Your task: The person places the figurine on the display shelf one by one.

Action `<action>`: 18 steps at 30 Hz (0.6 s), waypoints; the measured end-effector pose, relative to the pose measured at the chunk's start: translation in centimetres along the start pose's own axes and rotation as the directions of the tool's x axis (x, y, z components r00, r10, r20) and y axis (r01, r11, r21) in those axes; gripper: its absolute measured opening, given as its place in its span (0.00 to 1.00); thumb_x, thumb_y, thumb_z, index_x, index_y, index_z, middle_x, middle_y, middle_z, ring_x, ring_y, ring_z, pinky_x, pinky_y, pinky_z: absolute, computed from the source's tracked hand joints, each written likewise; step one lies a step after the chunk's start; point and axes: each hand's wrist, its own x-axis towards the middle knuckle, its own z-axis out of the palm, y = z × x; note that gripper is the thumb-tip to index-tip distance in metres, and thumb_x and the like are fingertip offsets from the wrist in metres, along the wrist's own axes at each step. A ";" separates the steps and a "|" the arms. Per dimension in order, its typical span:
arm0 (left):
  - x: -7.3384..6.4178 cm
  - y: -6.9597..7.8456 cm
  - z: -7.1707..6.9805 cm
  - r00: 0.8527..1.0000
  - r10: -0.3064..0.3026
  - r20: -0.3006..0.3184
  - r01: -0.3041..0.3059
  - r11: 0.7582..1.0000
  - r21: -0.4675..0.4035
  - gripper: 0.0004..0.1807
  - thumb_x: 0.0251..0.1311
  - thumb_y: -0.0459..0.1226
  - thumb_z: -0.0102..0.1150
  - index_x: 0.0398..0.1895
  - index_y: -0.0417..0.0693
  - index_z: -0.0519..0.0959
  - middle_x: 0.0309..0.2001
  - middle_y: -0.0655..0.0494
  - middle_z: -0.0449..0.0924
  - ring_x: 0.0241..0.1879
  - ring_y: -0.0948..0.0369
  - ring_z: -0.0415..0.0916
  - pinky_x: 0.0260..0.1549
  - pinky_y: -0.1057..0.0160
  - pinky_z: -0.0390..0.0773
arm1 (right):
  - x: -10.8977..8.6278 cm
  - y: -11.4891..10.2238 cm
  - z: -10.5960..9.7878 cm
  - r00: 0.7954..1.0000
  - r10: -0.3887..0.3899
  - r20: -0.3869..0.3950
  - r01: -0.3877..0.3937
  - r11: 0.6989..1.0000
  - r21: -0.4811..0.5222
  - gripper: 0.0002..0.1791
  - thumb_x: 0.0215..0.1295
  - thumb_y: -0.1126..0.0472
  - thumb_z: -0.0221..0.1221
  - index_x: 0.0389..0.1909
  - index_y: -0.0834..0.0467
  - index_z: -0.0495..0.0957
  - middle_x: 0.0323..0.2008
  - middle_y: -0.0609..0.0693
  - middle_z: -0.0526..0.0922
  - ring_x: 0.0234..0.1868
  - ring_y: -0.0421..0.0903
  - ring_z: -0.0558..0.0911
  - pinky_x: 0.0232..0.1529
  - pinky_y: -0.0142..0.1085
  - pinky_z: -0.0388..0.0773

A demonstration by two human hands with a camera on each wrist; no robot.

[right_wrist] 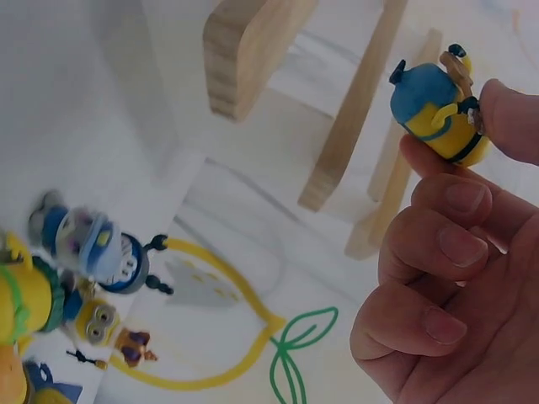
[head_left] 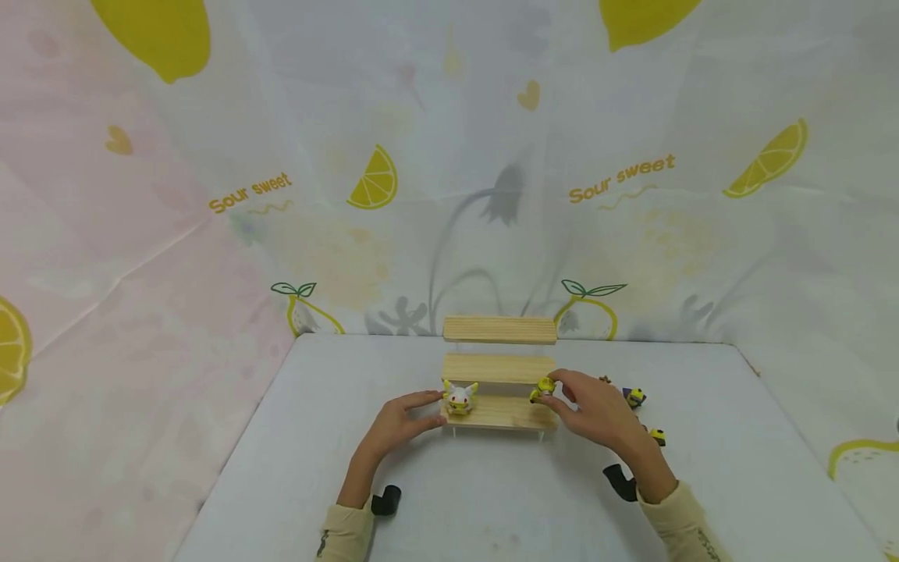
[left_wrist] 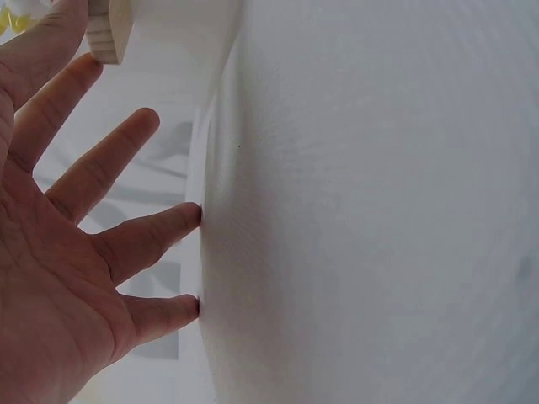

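Note:
A three-tier wooden display stand [head_left: 500, 329] sits near the back of the white table. On the left end of its lowest tier is a white toy figure [head_left: 460, 400] with yellow ears and red eyes. My left hand [head_left: 396, 425] is at that end, fingers spread; in the left wrist view a fingertip lies right at the wooden end [left_wrist: 108, 35]. Over the right end of the lowest tier, my right hand [head_left: 597, 410] pinches a small Minion figure [right_wrist: 442, 114], yellow and blue, between thumb and index finger. Its other fingers are curled toward the palm.
Several more toy figures lie on the table right of the stand, among them a Minion [head_left: 635, 397] and another yellow one [head_left: 657, 436]. The right wrist view shows a blue-and-grey figure [right_wrist: 88, 244] with them. A lemon-print cloth [head_left: 477, 156] hangs behind the table.

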 end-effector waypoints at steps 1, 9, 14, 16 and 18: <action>0.0 0.0 0.0 1.000 -0.001 -0.001 0.001 1.000 0.000 0.27 0.55 0.52 0.71 0.58 0.57 0.82 0.59 0.56 0.79 0.63 0.50 0.71 0.62 0.43 0.69 | 0.2 -0.1 0.2 1.000 -0.006 0.005 0.006 1.000 -0.001 0.19 0.66 0.49 0.64 0.49 0.58 0.79 0.24 0.40 0.67 0.23 0.36 0.64 0.21 0.30 0.62; -0.1 -0.1 0.0 1.000 -0.008 0.002 0.008 1.000 0.004 0.27 0.55 0.53 0.71 0.58 0.58 0.82 0.60 0.56 0.78 0.64 0.50 0.70 0.62 0.43 0.69 | 1.8 -1.1 1.8 0.998 -0.035 0.044 0.033 0.999 0.040 0.17 0.66 0.48 0.64 0.48 0.55 0.79 0.22 0.39 0.67 0.22 0.35 0.63 0.20 0.30 0.60; -0.1 0.0 0.0 1.000 -0.002 -0.005 0.002 1.000 0.000 0.27 0.55 0.53 0.71 0.58 0.58 0.82 0.59 0.56 0.79 0.63 0.51 0.71 0.61 0.43 0.69 | 2.7 -1.7 2.9 0.997 -0.036 0.070 0.031 0.998 0.061 0.15 0.66 0.48 0.64 0.47 0.52 0.79 0.22 0.37 0.66 0.21 0.35 0.63 0.20 0.30 0.60; -0.1 0.1 -0.1 1.000 -0.001 -0.006 0.001 1.000 -0.003 0.27 0.55 0.53 0.71 0.58 0.58 0.82 0.59 0.56 0.79 0.63 0.51 0.71 0.61 0.43 0.69 | 2.9 -2.0 3.3 0.996 -0.035 0.080 0.030 0.998 0.063 0.15 0.66 0.48 0.64 0.47 0.51 0.79 0.21 0.36 0.66 0.20 0.35 0.63 0.20 0.31 0.61; -0.1 0.2 -0.1 1.000 -0.004 -0.004 0.004 1.000 -0.006 0.27 0.55 0.52 0.71 0.58 0.58 0.82 0.59 0.56 0.79 0.63 0.50 0.71 0.61 0.43 0.69 | 3.0 -2.3 3.7 0.996 -0.025 0.090 0.019 0.998 0.061 0.14 0.66 0.48 0.64 0.47 0.50 0.79 0.21 0.36 0.66 0.20 0.35 0.64 0.20 0.31 0.62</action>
